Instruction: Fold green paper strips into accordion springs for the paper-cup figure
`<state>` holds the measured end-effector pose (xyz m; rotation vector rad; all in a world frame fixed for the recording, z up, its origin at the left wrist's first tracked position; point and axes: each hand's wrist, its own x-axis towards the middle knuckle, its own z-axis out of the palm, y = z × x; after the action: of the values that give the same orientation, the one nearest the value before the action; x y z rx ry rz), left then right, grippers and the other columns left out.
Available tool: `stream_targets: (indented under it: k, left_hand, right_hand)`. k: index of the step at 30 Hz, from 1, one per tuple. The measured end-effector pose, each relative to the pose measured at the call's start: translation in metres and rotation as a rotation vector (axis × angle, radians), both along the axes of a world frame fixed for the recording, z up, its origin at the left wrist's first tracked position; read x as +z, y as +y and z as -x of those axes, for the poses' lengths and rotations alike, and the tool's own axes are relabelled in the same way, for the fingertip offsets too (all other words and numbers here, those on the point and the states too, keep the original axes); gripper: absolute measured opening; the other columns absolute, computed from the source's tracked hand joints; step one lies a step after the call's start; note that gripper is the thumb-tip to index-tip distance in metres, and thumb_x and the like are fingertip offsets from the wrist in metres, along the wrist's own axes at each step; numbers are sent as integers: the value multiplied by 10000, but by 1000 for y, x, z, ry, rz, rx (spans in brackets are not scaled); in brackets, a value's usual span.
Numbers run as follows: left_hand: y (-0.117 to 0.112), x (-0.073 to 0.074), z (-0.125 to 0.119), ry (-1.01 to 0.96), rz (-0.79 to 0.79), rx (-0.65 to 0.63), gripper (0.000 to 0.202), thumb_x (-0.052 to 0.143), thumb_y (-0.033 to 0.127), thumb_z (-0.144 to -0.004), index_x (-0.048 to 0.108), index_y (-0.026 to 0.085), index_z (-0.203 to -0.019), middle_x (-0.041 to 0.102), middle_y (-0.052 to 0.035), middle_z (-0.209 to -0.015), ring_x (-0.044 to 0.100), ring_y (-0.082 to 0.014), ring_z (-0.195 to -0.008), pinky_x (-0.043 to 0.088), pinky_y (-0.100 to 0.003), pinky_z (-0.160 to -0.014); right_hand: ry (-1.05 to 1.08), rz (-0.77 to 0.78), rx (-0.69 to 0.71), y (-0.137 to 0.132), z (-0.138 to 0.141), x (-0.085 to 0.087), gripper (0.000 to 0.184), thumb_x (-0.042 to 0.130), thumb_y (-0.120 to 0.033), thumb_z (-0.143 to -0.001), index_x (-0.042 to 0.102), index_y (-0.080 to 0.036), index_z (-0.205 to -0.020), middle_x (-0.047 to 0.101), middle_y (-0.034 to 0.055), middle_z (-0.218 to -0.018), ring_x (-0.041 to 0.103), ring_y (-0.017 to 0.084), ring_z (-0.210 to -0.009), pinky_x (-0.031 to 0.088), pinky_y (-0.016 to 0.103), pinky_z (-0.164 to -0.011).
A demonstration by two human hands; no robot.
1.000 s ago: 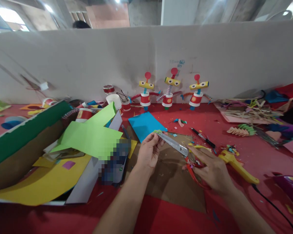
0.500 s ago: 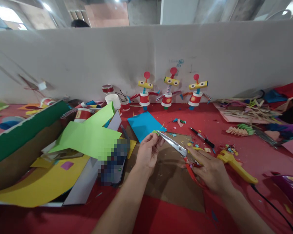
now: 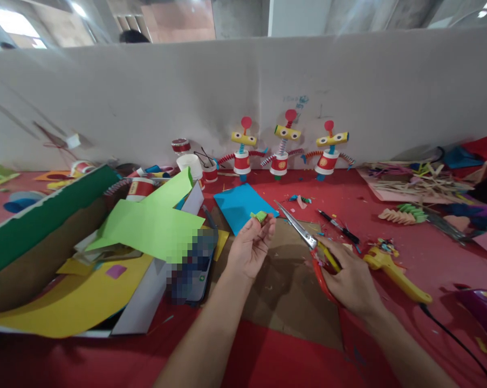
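Observation:
Between the fingertips of my left hand (image 3: 250,240) is a small folded piece of green paper (image 3: 260,216). My right hand (image 3: 350,275) is wrapped round the red and yellow handles of a pair of scissors (image 3: 303,233). The scissors' blades look closed, and their tip points up and left, a short way from the green paper without touching it. A brown cardboard sheet (image 3: 287,307) lies beneath both hands. Just beyond my left hand is a blue sheet of paper (image 3: 243,202).
Three cup robot figures (image 3: 280,161) stand along the white partition (image 3: 166,97). At left, an open box (image 3: 134,302) holds green and yellow paper, with a phone (image 3: 198,275) beside it. A yellow glue gun (image 3: 400,280), its cord and a black pen (image 3: 338,226) lie at right.
The scissors have moved right and away from the green paper, and their blades have come free of it. My left hand keeps the paper in about the same spot.

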<state>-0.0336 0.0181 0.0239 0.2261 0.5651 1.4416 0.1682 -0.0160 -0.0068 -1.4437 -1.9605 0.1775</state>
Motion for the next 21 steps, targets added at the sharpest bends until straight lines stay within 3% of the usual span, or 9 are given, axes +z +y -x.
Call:
stream_targets:
  k: [8, 17, 21]
  left_hand:
    - [0, -3, 0, -2, -16, -7, 130, 506, 130, -818, 627, 89, -794, 676, -89, -817, 653, -115, -735, 534, -183, -673]
    - [-4, -2, -2, 86, -13, -94, 75, 552, 81, -755, 627, 81, -743, 652, -83, -739, 627, -112, -653, 502, -192, -603]
    - [-4, -6, -5, 198, -7, -116, 22, 614, 111, -710, 625, 95, -721, 648, -63, -708, 627, -115, -660, 473, -181, -589]
  right_hand:
    - [-5, 77, -192, 2, 4, 3, 483, 571, -367, -735, 479, -217, -1185, 608, 84, -1093, 574, 258, -989, 471, 380, -802]
    - [-289, 163, -29, 27, 9, -5, 415, 481, -253, -799, 501, -149, -1199, 588, 142, -1065, 563, 267, -962, 446, 392, -791]
    - [-369, 148, -66, 26, 18, 11, 364, 515, -208, -771, 569, -156, -1127, 580, 157, -1041, 541, 297, -967, 423, 437, -804]
